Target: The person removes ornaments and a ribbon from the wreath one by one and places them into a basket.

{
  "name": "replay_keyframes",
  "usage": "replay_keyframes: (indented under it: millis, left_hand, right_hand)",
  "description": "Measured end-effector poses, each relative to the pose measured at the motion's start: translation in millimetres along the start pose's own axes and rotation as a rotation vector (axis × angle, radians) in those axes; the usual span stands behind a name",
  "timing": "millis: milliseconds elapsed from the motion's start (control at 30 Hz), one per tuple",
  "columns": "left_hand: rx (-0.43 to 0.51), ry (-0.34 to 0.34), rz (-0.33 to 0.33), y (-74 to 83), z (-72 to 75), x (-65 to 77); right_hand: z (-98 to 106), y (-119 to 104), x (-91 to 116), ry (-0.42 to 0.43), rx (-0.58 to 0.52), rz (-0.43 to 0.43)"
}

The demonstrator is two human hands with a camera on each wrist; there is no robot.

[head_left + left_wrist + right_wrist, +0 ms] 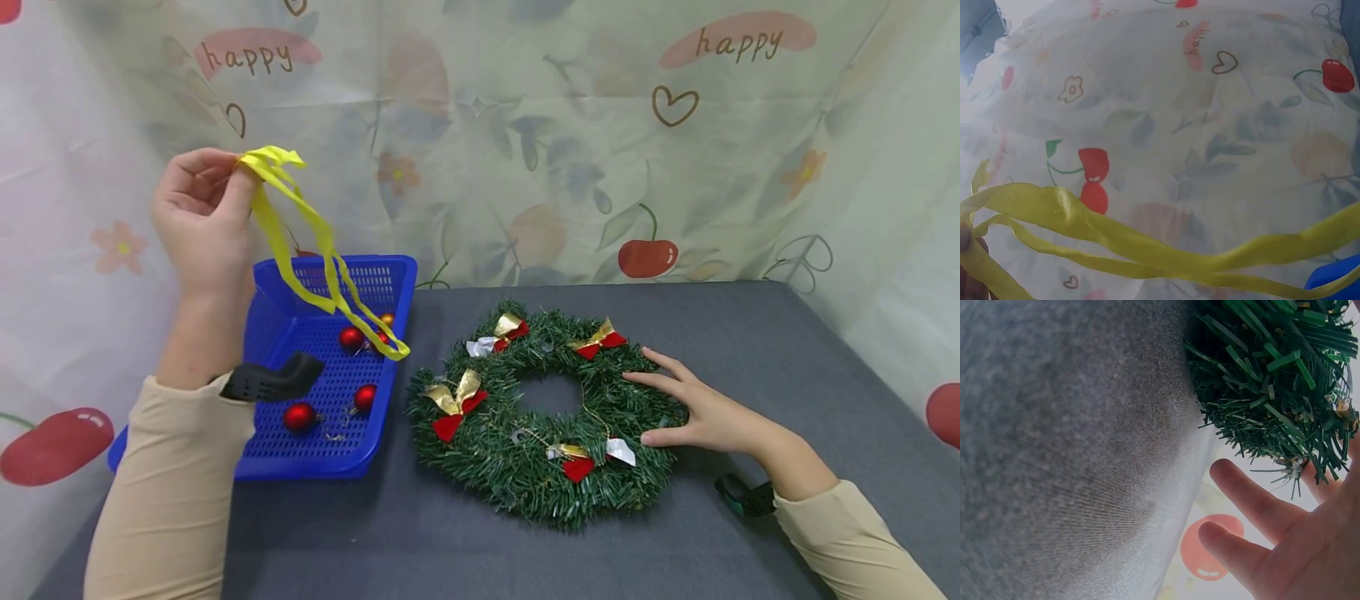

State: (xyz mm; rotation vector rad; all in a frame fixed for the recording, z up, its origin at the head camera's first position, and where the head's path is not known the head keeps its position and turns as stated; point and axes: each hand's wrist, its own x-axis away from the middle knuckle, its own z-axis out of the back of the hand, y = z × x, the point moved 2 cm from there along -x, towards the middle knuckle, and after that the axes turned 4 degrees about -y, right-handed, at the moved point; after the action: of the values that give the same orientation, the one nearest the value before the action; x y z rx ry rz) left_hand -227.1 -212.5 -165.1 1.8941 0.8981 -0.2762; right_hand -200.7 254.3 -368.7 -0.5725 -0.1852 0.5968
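Observation:
Up at the left in the head view, my left hand (206, 212) pinches a long yellow ribbon (322, 237) between thumb and fingers. The ribbon hangs in loops over a blue basket (393, 392), and in the left wrist view the ribbon (1141, 253) crosses the lower part. A green wreath (480, 467) with gold and red bows (457, 404) lies flat on the table. My right hand (708, 412) rests at the wreath's right edge, fingers spread and fairly straight. Seen from the right wrist, the fingers (1254, 503) are beside the wreath's green needles (1272, 381).
Several red baubles, among them one near the front (300, 417), lie in the basket, left of the wreath. A grey cloth (735, 333) covers the table. Behind and at both sides hangs a printed curtain (480, 167).

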Motion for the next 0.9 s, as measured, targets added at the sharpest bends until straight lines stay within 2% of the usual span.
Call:
replay_keyframes:
  millis: [333,733,833,900]
  left_hand:
    - [-0.094,0.057,0.061,-13.5,26.1,-8.3]
    - [-0.070,0.168,0.079,-25.8,56.9,-18.8]
    - [-0.099,0.163,0.121,-30.2,64.1,-18.6]
    - [-0.153,0.129,0.167,-34.5,68.6,-17.8]
  right_hand:
    - [0,1,0,-0.005,0.000,-0.006]
    - [-1,1,0,-0.004,-0.006,0.000]
    - [-1,1,0,-0.002,-0.006,0.001]
    - [-1,2,0,-0.001,-0.004,0.000]
